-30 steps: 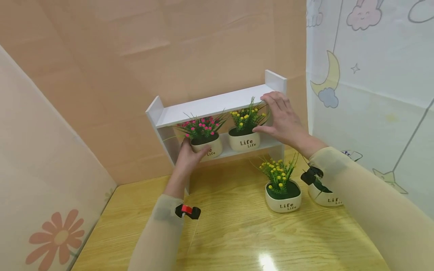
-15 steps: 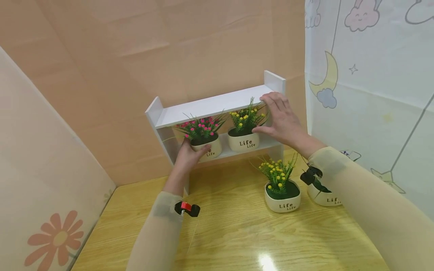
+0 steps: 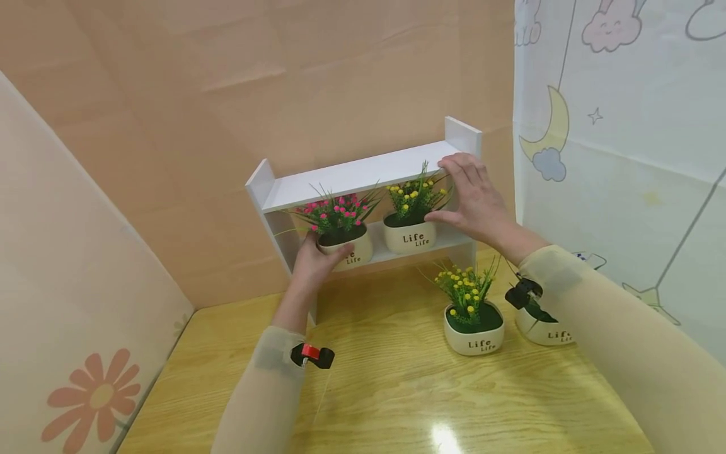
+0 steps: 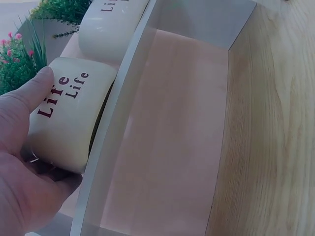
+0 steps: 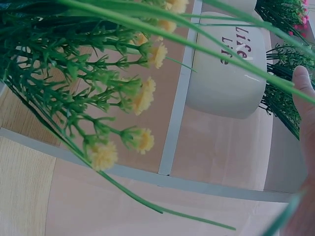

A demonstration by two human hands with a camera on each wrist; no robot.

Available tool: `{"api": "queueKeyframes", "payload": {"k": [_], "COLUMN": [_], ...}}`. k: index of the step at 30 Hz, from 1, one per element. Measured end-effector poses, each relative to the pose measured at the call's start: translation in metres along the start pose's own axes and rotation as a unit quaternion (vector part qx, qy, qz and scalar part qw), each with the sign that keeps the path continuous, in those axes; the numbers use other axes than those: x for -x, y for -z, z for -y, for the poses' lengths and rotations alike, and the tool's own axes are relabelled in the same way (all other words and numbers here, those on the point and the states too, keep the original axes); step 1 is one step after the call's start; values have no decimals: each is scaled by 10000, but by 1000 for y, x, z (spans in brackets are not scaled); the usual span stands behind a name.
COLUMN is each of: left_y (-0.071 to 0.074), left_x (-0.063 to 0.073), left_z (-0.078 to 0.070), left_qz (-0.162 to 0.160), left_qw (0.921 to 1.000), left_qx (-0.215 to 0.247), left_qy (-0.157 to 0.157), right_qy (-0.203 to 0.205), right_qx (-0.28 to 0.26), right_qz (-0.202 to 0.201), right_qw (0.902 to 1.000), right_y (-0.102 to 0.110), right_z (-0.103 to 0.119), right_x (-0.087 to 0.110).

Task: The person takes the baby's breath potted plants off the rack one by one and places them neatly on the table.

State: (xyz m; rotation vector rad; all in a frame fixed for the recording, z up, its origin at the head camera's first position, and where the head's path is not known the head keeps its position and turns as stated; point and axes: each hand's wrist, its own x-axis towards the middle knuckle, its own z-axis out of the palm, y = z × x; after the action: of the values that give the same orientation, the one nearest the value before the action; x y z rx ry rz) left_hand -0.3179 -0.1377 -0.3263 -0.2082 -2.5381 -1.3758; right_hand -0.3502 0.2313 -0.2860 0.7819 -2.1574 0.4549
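A cream pot with pink artificial flowers (image 3: 343, 243) is on the lower board of the white shelf unit (image 3: 363, 170), near its left end. My left hand (image 3: 312, 265) grips it, thumb across the "Life" lettering (image 4: 61, 93) and fingers round its left side. A cream pot with yellow flowers (image 3: 409, 239) stands to its right on the same board. My right hand (image 3: 476, 195) has its fingers against the upper board's front edge near the right end. Its extended thumb (image 5: 302, 81) points towards the yellow plant; contact there is unclear.
On the wooden table (image 3: 374, 378), another yellow-flowered pot (image 3: 473, 328) stands before the shelf's right end. A further cream pot (image 3: 547, 331) beside it is partly hidden by my right forearm. Fabric backdrops (image 3: 340, 75) surround the table.
Both hands and the pots hold nearly the same positions. Only the head view has shifted slightly.
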Motion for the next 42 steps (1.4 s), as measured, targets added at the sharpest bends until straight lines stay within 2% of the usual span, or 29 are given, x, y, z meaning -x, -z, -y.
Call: {"api": "queueKeyframes", "payload": {"k": [6,14,24,34,39,42], "left_y": [3,8,11,-2,-12,-18], "left_x": [14,35,64,88,101,109], "left_z": [2,-2,-5,0,3,4], "left_qz": [-30,-126,-43,69,189,162], "left_qw": [9999,9972,9968,9967,9934,9938], "left_qx": [101,719,796,804,1089,1062], "left_qy": [136,137,32,-110,-296,-276], "right_qy": [-39,51,55,-43,-63,-56], "right_qx": [-55,-59,-52,-13,-17,-32], "right_qz": [30,-44,-23,39,46,27], "right_qw": [10000,10000,10000,10000,10000,10000], "right_y": [-1,-1,-1,-1,0,-1], "right_z": [0,0,1,2,3,3], "right_x": [1,-1,-1,-1,-1,-1]}}
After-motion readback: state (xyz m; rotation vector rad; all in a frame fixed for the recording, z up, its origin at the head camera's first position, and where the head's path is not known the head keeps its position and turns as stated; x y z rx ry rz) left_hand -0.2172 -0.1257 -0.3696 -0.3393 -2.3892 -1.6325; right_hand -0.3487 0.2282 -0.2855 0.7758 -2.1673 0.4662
